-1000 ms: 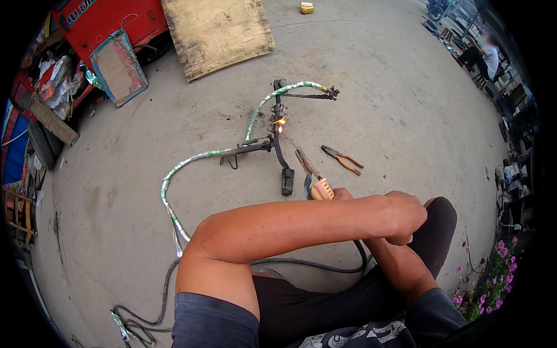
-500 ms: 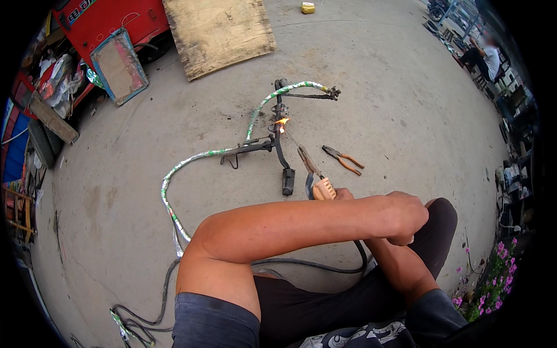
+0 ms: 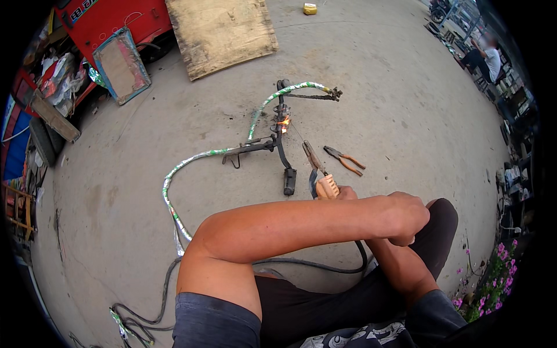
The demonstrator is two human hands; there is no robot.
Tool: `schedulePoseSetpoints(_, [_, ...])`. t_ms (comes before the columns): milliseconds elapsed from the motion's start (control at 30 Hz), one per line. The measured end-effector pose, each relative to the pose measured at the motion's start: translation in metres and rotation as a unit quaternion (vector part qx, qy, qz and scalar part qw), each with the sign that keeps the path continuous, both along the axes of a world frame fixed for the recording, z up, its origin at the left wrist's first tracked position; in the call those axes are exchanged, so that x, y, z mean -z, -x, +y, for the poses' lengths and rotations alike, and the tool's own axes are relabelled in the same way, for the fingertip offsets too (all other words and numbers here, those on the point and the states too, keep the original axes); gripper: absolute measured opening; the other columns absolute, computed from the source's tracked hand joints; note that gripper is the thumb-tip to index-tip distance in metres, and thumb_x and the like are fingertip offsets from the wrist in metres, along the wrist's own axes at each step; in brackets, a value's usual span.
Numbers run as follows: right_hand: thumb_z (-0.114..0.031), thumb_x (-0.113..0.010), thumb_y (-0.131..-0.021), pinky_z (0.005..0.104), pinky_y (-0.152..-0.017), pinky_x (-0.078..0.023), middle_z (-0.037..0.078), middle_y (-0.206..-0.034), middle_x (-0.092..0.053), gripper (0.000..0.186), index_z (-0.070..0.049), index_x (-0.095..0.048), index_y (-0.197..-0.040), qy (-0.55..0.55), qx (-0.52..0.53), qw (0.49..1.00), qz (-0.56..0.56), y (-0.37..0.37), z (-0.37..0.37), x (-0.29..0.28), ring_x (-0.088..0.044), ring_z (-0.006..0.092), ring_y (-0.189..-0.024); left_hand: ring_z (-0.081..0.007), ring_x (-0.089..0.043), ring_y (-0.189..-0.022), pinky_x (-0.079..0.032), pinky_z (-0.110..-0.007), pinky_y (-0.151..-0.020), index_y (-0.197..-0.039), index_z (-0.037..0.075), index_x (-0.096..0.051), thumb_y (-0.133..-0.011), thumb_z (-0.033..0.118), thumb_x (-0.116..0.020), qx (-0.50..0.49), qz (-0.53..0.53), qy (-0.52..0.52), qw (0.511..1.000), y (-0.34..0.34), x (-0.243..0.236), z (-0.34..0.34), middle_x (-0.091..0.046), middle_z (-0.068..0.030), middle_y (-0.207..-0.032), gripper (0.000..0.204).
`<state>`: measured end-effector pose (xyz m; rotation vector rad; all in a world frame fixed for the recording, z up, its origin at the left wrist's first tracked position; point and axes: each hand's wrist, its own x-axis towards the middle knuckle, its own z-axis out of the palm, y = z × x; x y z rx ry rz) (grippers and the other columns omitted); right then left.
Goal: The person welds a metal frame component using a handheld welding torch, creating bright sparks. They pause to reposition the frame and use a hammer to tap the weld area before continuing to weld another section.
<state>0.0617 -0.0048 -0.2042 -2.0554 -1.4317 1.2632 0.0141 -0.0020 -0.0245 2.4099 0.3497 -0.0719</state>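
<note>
My right hand (image 3: 346, 193) grips the orange handle of a welding electrode holder (image 3: 326, 187); most of that hand is hidden behind my left forearm. The holder's jaws (image 3: 311, 155) point at a black metal frame piece (image 3: 282, 152) on the concrete, and a thin rod runs from them to a small flame (image 3: 284, 123) on the frame. My left hand (image 3: 408, 216) is a closed fist with nothing visible in it, resting against my right forearm by my knee. Orange-handled pliers (image 3: 344, 158) lie just right of the holder.
A green-and-silver wrapped cable (image 3: 187, 163) curves from the frame toward my left side, and a black cable (image 3: 325, 268) runs under my arm. A plywood board (image 3: 220, 32), a framed panel (image 3: 120, 64) and a red vehicle (image 3: 110, 17) stand beyond. A person (image 3: 488, 55) sits far right.
The electrode holder has crept slightly right and toward the frame. The flame keeps burning at the same joint. My left arm has stayed put.
</note>
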Motion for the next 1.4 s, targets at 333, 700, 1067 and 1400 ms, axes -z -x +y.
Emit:
schedulePoseSetpoints(333, [-0.027, -0.087, -0.079, 0.0381, -0.063, -0.056, 0.013, -0.085, -0.074, 0.04, 0.003, -0.071, -0.099, -0.028, 0.079, 0.995, 0.061, -0.02, 0.017, 0.009, -0.071, 0.0194, -0.071, -0.0341, -0.072, -0.1, -0.058, -0.043, -0.082, -0.097, 0.0, -0.078, -0.086, 0.019, -0.073, -0.005, 0.045, 0.004, 0.999, 0.01, -0.012, 0.004, -0.075, -0.019, -0.102, 0.023])
schedulePoseSetpoints(700, [-0.027, -0.084, -0.084, 0.037, -0.053, -0.05, 0.006, -0.074, -0.066, 0.034, 0.001, -0.065, -0.092, -0.115, 0.185, 0.976, -0.019, -0.05, 0.027, -0.059, -0.06, 0.0161, -0.059, -0.039, -0.071, -0.098, -0.052, -0.046, -0.095, -0.102, -0.002, -0.076, -0.09, 0.031, -0.07, -0.016, -0.005, -0.051, 0.999, 0.023, 0.013, 0.015, -0.075, -0.0217, -0.1, 0.036])
schedulePoseSetpoints(1067, [-0.021, -0.072, -0.091, 0.0427, -0.056, -0.059, 0.011, -0.082, -0.061, 0.034, 0.007, -0.057, -0.103, -0.048, 0.143, 0.979, -0.134, -0.127, 0.079, -0.14, -0.064, 0.0223, -0.065, -0.0386, -0.07, -0.097, -0.056, -0.048, -0.084, -0.089, -0.007, -0.071, -0.091, 0.031, -0.072, -0.026, -0.054, 0.003, 0.998, 0.054, 0.038, 0.042, -0.072, -0.0239, -0.091, 0.038])
schedulePoseSetpoints(1400, [-0.019, -0.077, -0.09, 0.0404, -0.054, -0.059, 0.012, -0.083, -0.063, 0.038, 0.01, -0.057, -0.103, 0.061, 0.123, 0.975, -0.177, -0.204, 0.032, -0.101, -0.067, 0.0229, -0.063, -0.0404, -0.069, -0.095, -0.054, -0.049, -0.08, -0.094, -0.007, -0.071, -0.091, 0.035, -0.072, -0.09, 0.055, 0.066, 0.992, 0.078, 0.11, 0.072, -0.072, -0.0253, -0.092, 0.042])
